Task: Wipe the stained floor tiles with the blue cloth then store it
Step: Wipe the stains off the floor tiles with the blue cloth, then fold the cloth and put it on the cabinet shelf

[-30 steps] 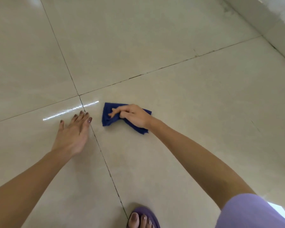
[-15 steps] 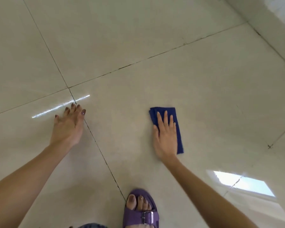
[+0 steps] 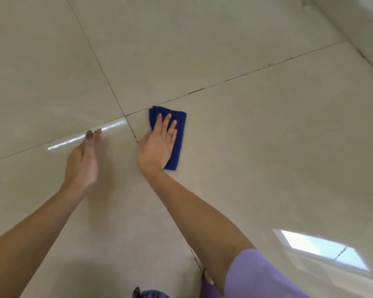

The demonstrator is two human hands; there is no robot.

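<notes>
A folded blue cloth (image 3: 179,134) lies flat on the glossy beige floor tiles (image 3: 256,147), just right of where two grout lines cross. My right hand (image 3: 159,145) presses down on the cloth with flat, slightly spread fingers, covering its left half. My left hand (image 3: 82,162) rests on the neighbouring tile to the left, turned edge-on with fingers together and nothing in it; its fingertips reach a bright streak of reflected light.
Dark grout lines (image 3: 230,79) run across the floor. A wall base (image 3: 357,33) stands at the upper right. A window reflection (image 3: 319,248) shows on the tile at lower right. My lilac sleeve (image 3: 265,276) fills the bottom edge.
My right hand has slid the cloth from the middle of the tile back up and left toward the grout crossing. The left hand stayed put but turned more edge-on.
</notes>
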